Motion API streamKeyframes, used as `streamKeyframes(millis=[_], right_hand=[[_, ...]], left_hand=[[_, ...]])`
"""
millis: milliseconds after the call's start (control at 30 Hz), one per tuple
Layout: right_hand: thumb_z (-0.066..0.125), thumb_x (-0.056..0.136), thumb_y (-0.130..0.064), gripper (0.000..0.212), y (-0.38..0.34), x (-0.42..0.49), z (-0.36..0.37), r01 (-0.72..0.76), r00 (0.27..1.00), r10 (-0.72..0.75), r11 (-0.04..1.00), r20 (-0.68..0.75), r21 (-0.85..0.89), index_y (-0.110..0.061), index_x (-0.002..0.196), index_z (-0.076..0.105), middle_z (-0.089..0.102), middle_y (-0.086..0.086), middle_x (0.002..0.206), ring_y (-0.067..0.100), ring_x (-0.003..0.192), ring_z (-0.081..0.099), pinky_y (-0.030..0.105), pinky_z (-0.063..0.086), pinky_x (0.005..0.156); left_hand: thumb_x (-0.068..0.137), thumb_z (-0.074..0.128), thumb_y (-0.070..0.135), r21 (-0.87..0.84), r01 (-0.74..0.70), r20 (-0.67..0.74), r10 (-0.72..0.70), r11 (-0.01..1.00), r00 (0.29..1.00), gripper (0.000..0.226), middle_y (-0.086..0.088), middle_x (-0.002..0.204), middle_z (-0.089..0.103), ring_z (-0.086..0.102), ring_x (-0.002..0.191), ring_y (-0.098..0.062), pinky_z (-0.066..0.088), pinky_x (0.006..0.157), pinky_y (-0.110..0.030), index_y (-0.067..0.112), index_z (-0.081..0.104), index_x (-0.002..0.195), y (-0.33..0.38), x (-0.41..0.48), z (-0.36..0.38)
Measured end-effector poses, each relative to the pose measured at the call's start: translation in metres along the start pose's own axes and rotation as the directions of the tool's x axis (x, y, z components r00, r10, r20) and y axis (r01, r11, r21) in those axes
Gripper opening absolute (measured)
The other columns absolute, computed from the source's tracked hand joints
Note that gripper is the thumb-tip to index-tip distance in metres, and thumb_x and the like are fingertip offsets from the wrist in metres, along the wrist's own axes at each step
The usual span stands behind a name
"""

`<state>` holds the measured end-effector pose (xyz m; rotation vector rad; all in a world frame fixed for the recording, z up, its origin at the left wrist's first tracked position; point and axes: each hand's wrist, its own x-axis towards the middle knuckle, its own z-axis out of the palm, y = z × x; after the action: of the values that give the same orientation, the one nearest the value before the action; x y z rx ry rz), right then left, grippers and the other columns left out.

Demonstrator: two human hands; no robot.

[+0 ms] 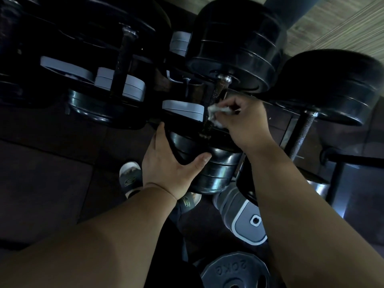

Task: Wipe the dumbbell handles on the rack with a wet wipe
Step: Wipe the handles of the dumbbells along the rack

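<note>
- Wiping is in progress: the right hand [243, 121] pinches the wipe [215, 112] against the handle [217, 91] of the middle dumbbell [216, 165].
- The left hand [166, 161] grips that dumbbell's near end.
- The neighbouring handle [302, 132] may be done or not; several probably remain.

right hand [245, 123] and wipe [218, 111] hide the middle of the handle [222, 85], left hand [166, 161] is half gone behind the dumbbell head [216, 171]
</note>
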<state>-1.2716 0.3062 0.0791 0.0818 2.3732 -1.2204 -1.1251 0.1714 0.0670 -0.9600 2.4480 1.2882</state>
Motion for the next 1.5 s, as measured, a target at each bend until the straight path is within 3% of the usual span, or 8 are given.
streamKeyframes(millis=[133,367,600,800,933,1033,1267,1500], right_hand=[[0.082,0.076,-0.014,0.014,0.005,-0.009,0.004,0.007,0.992,0.017,0.980,0.123,-0.197,-0.025,0.080,0.075,0.073,-0.002,0.081,0.012,0.074,0.068,0.030,0.055,0.063],[0.073,0.085,-0.013,0.012,-0.008,0.011,0.000,0.024,0.970,-0.032,0.999,-0.242,-0.037,-0.024,0.090,0.074,0.071,-0.015,0.082,-0.005,0.076,0.068,0.013,0.052,0.064],[0.081,0.078,-0.012,0.014,0.010,-0.013,0.004,-0.068,0.993,0.078,0.993,0.093,-0.100,-0.022,0.086,0.078,0.076,-0.006,0.088,0.014,0.084,0.072,0.031,0.060,0.076],[0.077,0.083,-0.018,0.013,-0.006,0.016,0.003,-0.050,0.949,0.055,0.998,-0.312,0.026,-0.026,0.093,0.078,0.071,-0.014,0.078,0.001,0.064,0.065,0.026,0.056,0.059],[0.081,0.081,-0.014,0.011,-0.002,0.001,0.012,-0.092,0.982,0.112,0.987,-0.154,0.134,-0.021,0.088,0.077,0.073,-0.020,0.078,-0.006,0.076,0.070,0.017,0.058,0.070],[0.084,0.074,-0.016,0.014,0.000,-0.013,0.011,-0.082,0.996,0.080,0.996,-0.045,-0.035,-0.025,0.081,0.077,0.074,-0.018,0.084,-0.004,0.083,0.069,0.015,0.056,0.073],[0.073,0.082,-0.009,0.017,-0.014,0.018,0.007,-0.047,0.951,0.084,0.990,-0.297,0.130,-0.023,0.090,0.076,0.070,-0.015,0.072,-0.010,0.065,0.065,0.011,0.049,0.061],[0.084,0.079,-0.021,0.010,0.005,-0.019,0.005,-0.139,0.990,0.139,0.990,-0.006,-0.022,-0.021,0.088,0.077,0.075,-0.010,0.094,0.003,0.090,0.068,0.018,0.056,0.076]], left_hand=[[0.053,0.056,0.097,-0.019,0.001,0.003,-0.001,1.000,1.000,0.134,-0.004,0.156,0.049,0.049,0.142,-0.023,0.046,0.113,-0.048,0.022,0.029,0.161,-0.002,0.001,0.001],[0.049,0.046,0.107,-0.047,-0.002,0.003,0.002,0.999,1.000,0.140,-0.004,0.154,0.050,0.050,0.141,-0.023,0.047,0.111,-0.051,0.023,0.029,0.160,-0.005,0.002,0.004],[0.051,0.046,0.108,-0.041,-0.012,-0.003,0.012,0.999,1.000,0.138,-0.004,0.150,0.054,0.054,0.137,-0.024,0.049,0.108,-0.051,0.021,0.033,0.158,-0.008,0.005,0.004],[0.052,0.056,0.101,-0.031,-0.004,0.002,0.004,0.999,1.000,0.132,-0.001,0.150,0.054,0.054,0.137,-0.022,0.050,0.108,-0.051,0.025,0.032,0.158,-0.007,0.003,0.004],[0.053,0.055,0.099,-0.018,-0.011,0.001,0.011,1.000,1.000,0.131,0.000,0.151,0.054,0.053,0.138,-0.020,0.050,0.108,-0.050,0.025,0.032,0.158,-0.004,0.002,0.002],[0.053,0.054,0.103,-0.032,-0.008,0.000,0.008,0.999,1.000,0.131,-0.003,0.144,0.058,0.058,0.131,-0.023,0.053,0.104,-0.051,0.025,0.035,0.156,-0.005,0.004,0.003],[0.053,0.054,0.103,-0.092,-0.021,-0.021,0.019,0.996,1.000,0.130,0.001,0.145,0.057,0.055,0.135,-0.019,0.049,0.109,-0.047,0.023,0.039,0.154,-0.009,0.004,0.005],[0.057,0.062,0.091,-0.077,-0.034,-0.015,0.033,0.996,0.999,0.122,0.000,0.144,0.059,0.056,0.134,-0.020,0.048,0.109,-0.048,0.021,0.039,0.154,-0.006,0.004,0.004]])
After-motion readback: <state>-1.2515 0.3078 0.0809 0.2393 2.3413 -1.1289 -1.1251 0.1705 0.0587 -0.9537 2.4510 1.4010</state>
